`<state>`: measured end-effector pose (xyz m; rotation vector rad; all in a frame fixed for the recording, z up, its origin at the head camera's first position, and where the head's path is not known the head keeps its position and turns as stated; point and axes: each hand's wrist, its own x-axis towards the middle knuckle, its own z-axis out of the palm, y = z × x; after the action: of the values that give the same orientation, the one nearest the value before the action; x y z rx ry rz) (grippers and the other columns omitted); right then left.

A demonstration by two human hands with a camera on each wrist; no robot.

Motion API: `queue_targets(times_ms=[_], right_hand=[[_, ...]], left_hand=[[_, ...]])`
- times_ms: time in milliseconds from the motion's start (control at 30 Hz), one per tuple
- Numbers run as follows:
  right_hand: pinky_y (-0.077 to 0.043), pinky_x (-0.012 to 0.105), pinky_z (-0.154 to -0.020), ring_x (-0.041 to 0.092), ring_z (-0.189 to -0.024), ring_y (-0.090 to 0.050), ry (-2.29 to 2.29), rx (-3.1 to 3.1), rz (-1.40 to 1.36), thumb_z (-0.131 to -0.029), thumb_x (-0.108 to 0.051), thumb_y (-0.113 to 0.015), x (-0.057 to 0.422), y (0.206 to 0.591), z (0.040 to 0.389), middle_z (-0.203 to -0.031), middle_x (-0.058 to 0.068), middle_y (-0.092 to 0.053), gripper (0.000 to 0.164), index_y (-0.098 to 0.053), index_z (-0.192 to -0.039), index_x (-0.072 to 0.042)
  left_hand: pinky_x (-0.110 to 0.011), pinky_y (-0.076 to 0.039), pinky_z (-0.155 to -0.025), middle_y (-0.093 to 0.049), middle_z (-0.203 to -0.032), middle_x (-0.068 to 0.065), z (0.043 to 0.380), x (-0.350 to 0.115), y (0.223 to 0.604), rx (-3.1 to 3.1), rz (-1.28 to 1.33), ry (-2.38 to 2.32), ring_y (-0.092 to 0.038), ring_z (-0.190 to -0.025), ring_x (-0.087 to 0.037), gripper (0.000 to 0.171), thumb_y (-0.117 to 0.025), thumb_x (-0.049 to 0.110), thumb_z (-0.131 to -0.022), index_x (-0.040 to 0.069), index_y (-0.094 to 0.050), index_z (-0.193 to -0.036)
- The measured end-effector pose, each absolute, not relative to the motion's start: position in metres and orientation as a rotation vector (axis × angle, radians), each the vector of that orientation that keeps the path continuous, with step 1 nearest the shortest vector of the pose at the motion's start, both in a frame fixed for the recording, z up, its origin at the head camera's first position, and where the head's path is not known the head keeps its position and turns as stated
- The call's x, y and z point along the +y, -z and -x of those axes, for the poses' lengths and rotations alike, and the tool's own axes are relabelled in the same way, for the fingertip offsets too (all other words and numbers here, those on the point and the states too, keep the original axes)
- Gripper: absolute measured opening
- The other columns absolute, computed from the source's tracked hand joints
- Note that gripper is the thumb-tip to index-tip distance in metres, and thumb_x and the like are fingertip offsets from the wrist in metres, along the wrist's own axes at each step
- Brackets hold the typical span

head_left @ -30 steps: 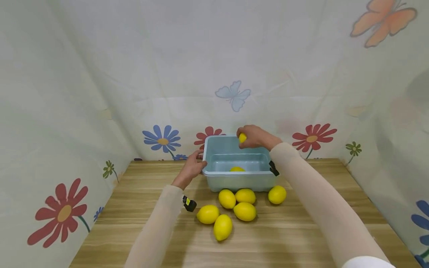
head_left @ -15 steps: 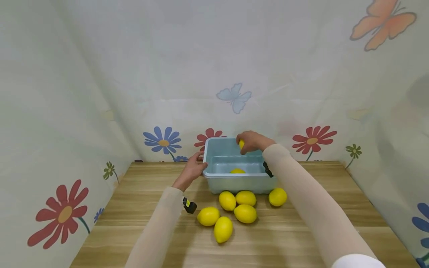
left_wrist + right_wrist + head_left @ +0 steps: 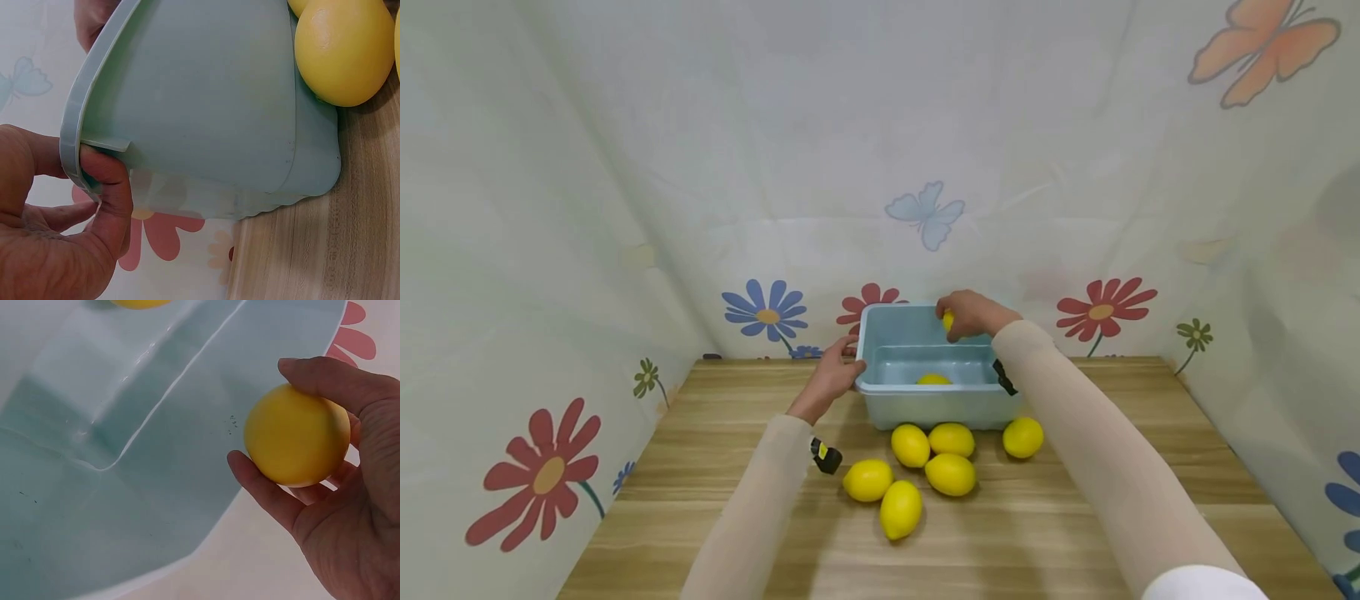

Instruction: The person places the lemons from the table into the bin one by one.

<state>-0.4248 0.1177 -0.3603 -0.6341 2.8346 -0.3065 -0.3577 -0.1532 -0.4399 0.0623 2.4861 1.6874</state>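
A light blue plastic basin [image 3: 940, 408] stands near the back of the table, with one lemon [image 3: 934, 379] on its floor. My left hand [image 3: 830, 377] grips the basin's left rim; in the left wrist view, its thumb and fingers pinch the rim [image 3: 73, 119] from both sides. Over the far right part of the basin, my right hand [image 3: 973, 315] holds another lemon [image 3: 297, 435] between thumb and fingers. In the head view most of that lemon is hidden behind the fingers.
Several lemons [image 3: 951, 475] lie on the wooden table [image 3: 1030, 542] in front of the basin, and a single lemon [image 3: 1022, 437] sits by its right front corner. A patterned cloth wall [image 3: 805, 250] rises right behind the basin.
My right hand, with the lemon in it, has come down a little over the basin, then shifted slightly right. The left hand stays on the rim.
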Motion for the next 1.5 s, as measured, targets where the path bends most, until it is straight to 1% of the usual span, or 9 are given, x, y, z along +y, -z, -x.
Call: queue_targets(times_ms=[167, 333, 400, 533, 667, 800, 1033, 1333, 1500], right_hand=[[-0.047, 0.043, -0.099, 0.031, -0.111, -0.05, 0.301, 2.843, 0.637, -0.084, -0.013, -0.07, 0.118, 0.358, 0.427, -0.129, 0.014, -0.058, 0.045, -0.059, -0.128, -0.009], [-0.045, 0.045, -0.106, 0.032, -0.12, -0.051, 0.303, 2.862, 0.627, -0.088, -0.008, -0.064, 0.119, 0.356, 0.426, -0.137, 0.016, -0.056, 0.042, -0.059, -0.129, -0.008], [-0.044, 0.046, -0.108, 0.032, -0.122, -0.051, 0.306, 2.873, 0.632, -0.089, -0.009, -0.064, 0.119, 0.355, 0.425, -0.139, 0.017, -0.055, 0.04, -0.059, -0.128, -0.008], [-0.045, 0.046, -0.107, 0.032, -0.117, -0.054, 0.327, 2.903, 0.677, -0.09, -0.014, -0.064, 0.119, 0.352, 0.42, -0.136, 0.016, -0.058, 0.036, -0.06, -0.126, -0.009], [-0.046, 0.046, -0.105, 0.032, -0.113, -0.055, 0.325, 2.94, 0.746, -0.091, -0.017, -0.063, 0.121, 0.345, 0.411, -0.132, 0.016, -0.059, 0.035, -0.061, -0.124, -0.009], [-0.045, 0.047, -0.106, 0.032, -0.114, -0.054, 0.304, 2.955, 0.793, -0.091, -0.018, -0.062, 0.125, 0.338, 0.399, -0.129, 0.015, -0.059, 0.036, -0.06, -0.126, -0.009], [-0.045, 0.049, -0.107, 0.032, -0.116, -0.055, 0.299, 2.978, 0.79, -0.092, -0.022, -0.063, 0.132, 0.333, 0.377, -0.134, 0.014, -0.057, 0.039, -0.059, -0.129, -0.011], [-0.049, 0.046, -0.103, 0.029, -0.112, -0.059, 0.311, 3.049, 0.889, -0.091, -0.024, -0.066, 0.142, 0.332, 0.345, -0.133, 0.01, -0.058, 0.039, -0.059, -0.129, -0.013], [-0.051, 0.046, -0.1, 0.029, -0.112, -0.06, 0.324, 3.068, 0.939, -0.092, -0.025, -0.066, 0.147, 0.332, 0.33, -0.134, 0.01, -0.058, 0.039, -0.059, -0.129, -0.015]], left_hand=[[-0.03, -0.059, -0.07, -0.047, -0.141, -0.023, 0.358, -0.153, 0.438, 2.493, -0.07, -1.683, -0.059, -0.109, -0.033, 0.058, -0.057, 0.014, -0.096, 0.011, -0.036, -0.149], [-0.03, -0.059, -0.07, -0.049, -0.138, -0.021, 0.358, -0.153, 0.439, 2.491, -0.065, -1.687, -0.06, -0.107, -0.031, 0.057, -0.058, 0.014, -0.096, 0.011, -0.036, -0.149], [-0.03, -0.059, -0.07, -0.049, -0.137, -0.021, 0.358, -0.153, 0.44, 2.488, -0.063, -1.689, -0.059, -0.107, -0.031, 0.057, -0.058, 0.014, -0.095, 0.011, -0.037, -0.149], [-0.031, -0.059, -0.07, -0.05, -0.137, -0.022, 0.358, -0.153, 0.441, 2.489, -0.06, -1.693, -0.059, -0.108, -0.032, 0.058, -0.058, 0.013, -0.095, 0.011, -0.037, -0.149], [-0.031, -0.06, -0.073, -0.049, -0.139, -0.021, 0.357, -0.152, 0.44, 2.485, -0.05, -1.691, -0.059, -0.109, -0.032, 0.058, -0.058, 0.015, -0.095, 0.011, -0.036, -0.149], [-0.032, -0.06, -0.073, -0.05, -0.136, -0.02, 0.357, -0.152, 0.439, 2.486, -0.044, -1.696, -0.059, -0.108, -0.032, 0.059, -0.058, 0.014, -0.095, 0.011, -0.036, -0.149], [-0.031, -0.06, -0.072, -0.051, -0.136, -0.019, 0.358, -0.154, 0.442, 2.494, -0.049, -1.694, -0.06, -0.108, -0.032, 0.057, -0.058, 0.015, -0.095, 0.011, -0.037, -0.148], [-0.029, -0.059, -0.067, -0.051, -0.135, -0.021, 0.358, -0.153, 0.442, 2.503, -0.073, -1.7, -0.06, -0.105, -0.031, 0.057, -0.058, 0.013, -0.094, 0.01, -0.038, -0.148], [-0.029, -0.059, -0.067, -0.05, -0.137, -0.023, 0.357, -0.153, 0.442, 2.5, -0.074, -1.704, -0.06, -0.109, -0.034, 0.059, -0.057, 0.012, -0.094, 0.009, -0.036, -0.149]])
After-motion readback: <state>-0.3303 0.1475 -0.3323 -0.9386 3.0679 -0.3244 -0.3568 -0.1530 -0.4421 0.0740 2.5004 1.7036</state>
